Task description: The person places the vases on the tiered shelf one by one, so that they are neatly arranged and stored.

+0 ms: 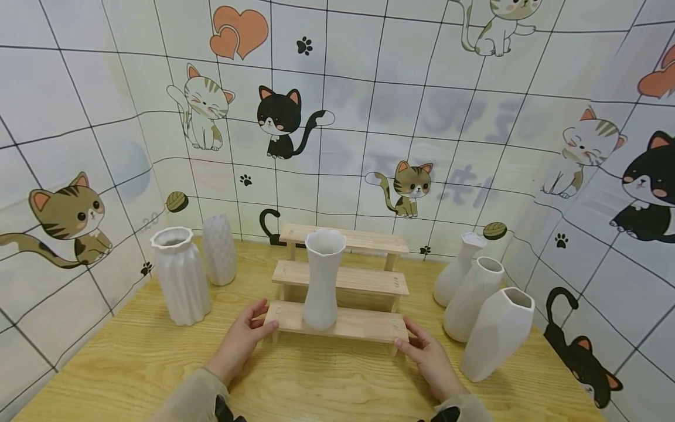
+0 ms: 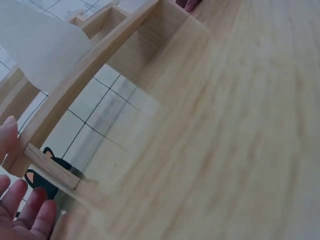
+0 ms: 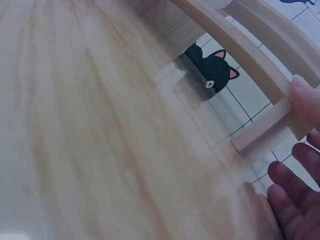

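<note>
A three-step wooden display stand (image 1: 364, 324) stands on the table in the middle of the head view. On its lowest step a white flared vase (image 1: 321, 287) with a wavy rim is upright, left of the middle. My left hand (image 1: 241, 340) grips the left end of that step, its thumb at the front edge. At the opposite end my right hand (image 1: 429, 357) holds the step in the same way. Both wrist views show a thumb against the board's end, with the other fingers (image 2: 42, 212) lower, beside the stand's leg (image 3: 262, 127).
Left of the stand are a ribbed white vase (image 1: 181, 281) and a textured white vase (image 1: 218, 252). On the right stand a narrow-necked vase (image 1: 456, 272), a smooth vase (image 1: 471, 305) and a faceted vase (image 1: 498, 340). Cat-printed sheeting (image 1: 348, 105) borders the wooden table (image 1: 316, 381).
</note>
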### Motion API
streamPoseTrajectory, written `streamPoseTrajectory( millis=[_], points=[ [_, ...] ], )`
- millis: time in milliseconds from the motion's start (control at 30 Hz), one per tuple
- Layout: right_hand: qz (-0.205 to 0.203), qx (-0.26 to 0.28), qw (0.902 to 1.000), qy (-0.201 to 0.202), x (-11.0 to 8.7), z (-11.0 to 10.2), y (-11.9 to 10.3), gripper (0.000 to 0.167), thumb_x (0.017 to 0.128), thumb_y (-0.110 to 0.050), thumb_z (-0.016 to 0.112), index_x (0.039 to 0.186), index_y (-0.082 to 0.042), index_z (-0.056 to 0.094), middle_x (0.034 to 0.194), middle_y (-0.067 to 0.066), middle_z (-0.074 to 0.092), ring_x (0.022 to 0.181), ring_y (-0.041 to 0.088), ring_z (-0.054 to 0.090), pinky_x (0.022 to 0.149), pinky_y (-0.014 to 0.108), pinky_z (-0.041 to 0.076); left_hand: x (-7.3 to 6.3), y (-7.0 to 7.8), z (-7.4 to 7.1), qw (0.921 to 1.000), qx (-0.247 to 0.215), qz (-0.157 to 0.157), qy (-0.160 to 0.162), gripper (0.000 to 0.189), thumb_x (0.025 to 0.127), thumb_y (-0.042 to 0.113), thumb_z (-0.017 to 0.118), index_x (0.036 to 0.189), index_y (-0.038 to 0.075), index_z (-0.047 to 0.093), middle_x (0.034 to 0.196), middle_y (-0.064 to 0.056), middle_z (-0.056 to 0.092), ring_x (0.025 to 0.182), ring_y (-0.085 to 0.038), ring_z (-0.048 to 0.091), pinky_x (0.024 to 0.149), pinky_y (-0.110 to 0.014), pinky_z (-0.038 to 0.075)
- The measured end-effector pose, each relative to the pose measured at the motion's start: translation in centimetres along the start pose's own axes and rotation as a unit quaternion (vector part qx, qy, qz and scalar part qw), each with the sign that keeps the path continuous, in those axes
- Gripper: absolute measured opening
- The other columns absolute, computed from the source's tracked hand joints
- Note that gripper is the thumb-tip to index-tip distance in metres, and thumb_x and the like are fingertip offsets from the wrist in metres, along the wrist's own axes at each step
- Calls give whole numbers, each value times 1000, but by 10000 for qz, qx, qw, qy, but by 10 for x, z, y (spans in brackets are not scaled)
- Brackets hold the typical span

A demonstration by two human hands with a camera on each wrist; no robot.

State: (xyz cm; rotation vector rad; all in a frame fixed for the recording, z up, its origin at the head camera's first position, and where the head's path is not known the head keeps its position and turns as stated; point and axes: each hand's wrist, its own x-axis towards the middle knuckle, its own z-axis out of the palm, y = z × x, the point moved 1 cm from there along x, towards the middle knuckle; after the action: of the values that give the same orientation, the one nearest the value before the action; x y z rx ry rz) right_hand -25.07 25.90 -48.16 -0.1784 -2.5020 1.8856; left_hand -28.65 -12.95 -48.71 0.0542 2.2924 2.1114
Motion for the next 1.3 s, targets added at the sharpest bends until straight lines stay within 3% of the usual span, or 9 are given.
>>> streamPoseTrajectory(
  millis=[400,567,667,800,933,1033,1133,1233,1300],
  points=[
    [-52,-784,9969,29,-16,-11,-23,74,85,-44,71,145,-9,42,136,20,50,120,34,49,91,48,45,-5,-2,3,9997,-205,-134,-58,69,87,19,73,146,6,39,135,-15,47,113,-26,52,88,-34,46],
    [-1041,-1151,9845,816,-32,-16,-45,52,90,-30,69,132,-2,56,125,15,61,107,21,59,83,29,50,-5,-2,3,9996,-256,-132,-54,69,87,18,74,146,6,39,133,-15,48,111,-24,53,88,-33,46],
    [-2045,-1063,9546,1890,-41,-20,-59,35,89,-13,70,121,1,64,106,13,69,90,5,61,73,15,48,-4,-2,3,9995,-278,-109,-61,69,87,17,73,146,6,39,133,-15,48,112,-25,52,88,-33,46],
    [-3137,-871,8879,3251,-54,-26,-72,29,82,4,73,111,3,68,91,1,68,77,-5,57,68,8,44,-4,-2,3,9995,-294,-103,-83,69,87,17,73,146,6,39,134,-15,47,113,-25,52,88,-33,46],
    [-3556,-641,8285,4278,-62,-36,-77,29,78,9,74,107,8,66,90,-13,60,82,-4,54,76,11,40,-4,-4,2,9995,-285,-108,-101,69,87,18,73,146,6,39,135,-15,47,113,-25,52,88,-33,46],
    [-3422,-330,7993,4929,-62,-44,-77,29,78,7,74,105,12,64,89,-20,54,85,-4,51,79,15,38,-3,-4,2,9996,-259,-108,-90,70,87,18,73,146,7,39,134,-15,47,113,-25,52,88,-33,46],
    [-3015,-42,7843,5421,-62,-52,-75,33,79,3,74,107,14,61,91,-23,49,86,-4,46,81,18,34,-3,-4,2,9996,-252,-107,-73,69,87,18,74,146,7,39,133,-15,48,111,-25,52,87,-32,45],
    [-2495,72,7882,5625,-62,-58,-72,43,81,-6,75,116,9,56,101,-24,42,94,-4,39,84,20,28,-3,-3,3,9996,-266,-109,-64,69,87,18,74,146,7,40,132,-15,49,110,-24,53,86,-31,45],
    [-2138,49,7991,5618,-62,-61,-70,52,81,-12,76,126,2,51,110,-21,37,101,-3,34,88,21,24,-3,-3,3,9995,-273,-113,-62,69,86,18,74,146,7,40,131,-15,49,109,-24,53,85,-31,45]
  ],
)
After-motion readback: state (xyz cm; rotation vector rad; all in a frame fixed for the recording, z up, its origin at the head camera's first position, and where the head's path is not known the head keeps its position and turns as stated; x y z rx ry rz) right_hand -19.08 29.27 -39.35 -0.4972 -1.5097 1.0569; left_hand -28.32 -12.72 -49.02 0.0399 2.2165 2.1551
